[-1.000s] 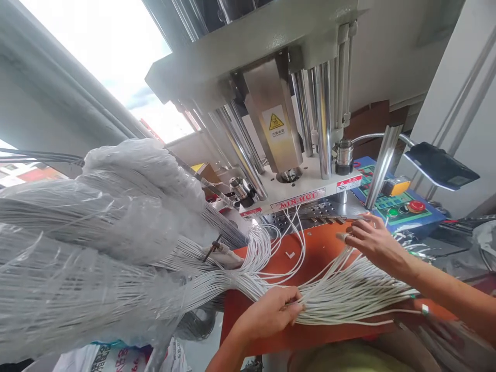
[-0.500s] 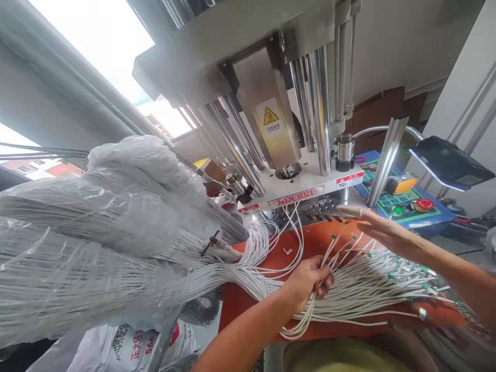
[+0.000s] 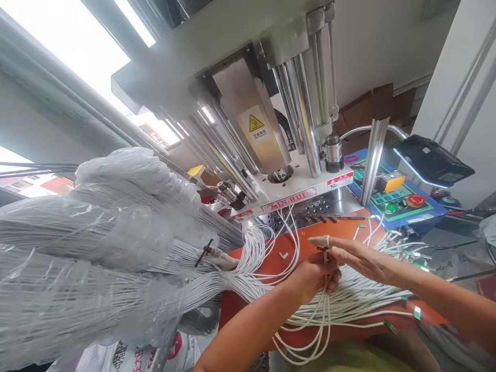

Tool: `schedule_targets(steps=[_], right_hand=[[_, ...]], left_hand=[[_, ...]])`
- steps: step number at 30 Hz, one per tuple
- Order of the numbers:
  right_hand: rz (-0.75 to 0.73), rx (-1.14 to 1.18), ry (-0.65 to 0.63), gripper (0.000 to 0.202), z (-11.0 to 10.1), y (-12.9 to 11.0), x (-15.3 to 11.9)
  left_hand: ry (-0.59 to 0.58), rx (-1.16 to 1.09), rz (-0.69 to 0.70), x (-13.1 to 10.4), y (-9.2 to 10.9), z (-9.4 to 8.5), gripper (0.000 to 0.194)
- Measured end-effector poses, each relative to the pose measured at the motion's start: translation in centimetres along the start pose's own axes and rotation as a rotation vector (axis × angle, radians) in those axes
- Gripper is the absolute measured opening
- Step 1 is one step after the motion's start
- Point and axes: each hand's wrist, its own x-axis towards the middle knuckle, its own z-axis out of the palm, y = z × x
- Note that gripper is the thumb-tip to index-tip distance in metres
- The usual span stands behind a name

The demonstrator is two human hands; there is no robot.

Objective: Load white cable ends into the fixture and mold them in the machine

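The left hand (image 3: pixel 315 279) is curled firmly around a few white cables (image 3: pixel 325 310), gripping them just below their upper ends, which stand roughly upright out of the fist. The lengths below it hang in loose loops over the near edge of the orange-topped counter (image 3: pixel 267 336). The right hand (image 3: pixel 354 257) is just beside it, its fingers mostly extended and a pale wrapped fingertip (image 3: pixel 320 241) lying across the top of the held ends; whether it pinches them I cannot tell.

Behind and under the hands, a broad bundle of white cables (image 3: pixel 364 294) fans across the counter to the right, many tipped with small green-and-silver connectors (image 3: pixel 422 267). On the left, the cables run back into clear plastic wrapping (image 3: pixel 116 222), near a clamp with a T-shaped handle (image 3: pixel 204 252). A small white L-shaped piece (image 3: pixel 284 255) lies on the orange surface.

Beyond stands a press marked MIN-HUI (image 3: pixel 289 199), with a yellow warning sticker (image 3: pixel 256 126) on its metal cover; two thin cables (image 3: pixel 292 222) come out below its plate. To its right are a blue control box (image 3: pixel 437 206) with a red stop button (image 3: pixel 416 200) and a black lamp (image 3: pixel 434 157).
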Motion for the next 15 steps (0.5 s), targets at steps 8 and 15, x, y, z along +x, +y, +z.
schedule_targets(steps=[8,15], right_hand=[[-0.011,-0.716,0.482,0.041,-6.4,6.3,2.6],[0.067,-1.247,0.207,0.043,-8.6,8.3,6.4]], left_hand=[[0.266,0.155,0.2,1.4,-0.9,-1.2,0.052],[0.337,0.143,0.284,2.0,-0.9,-2.4,0.035]])
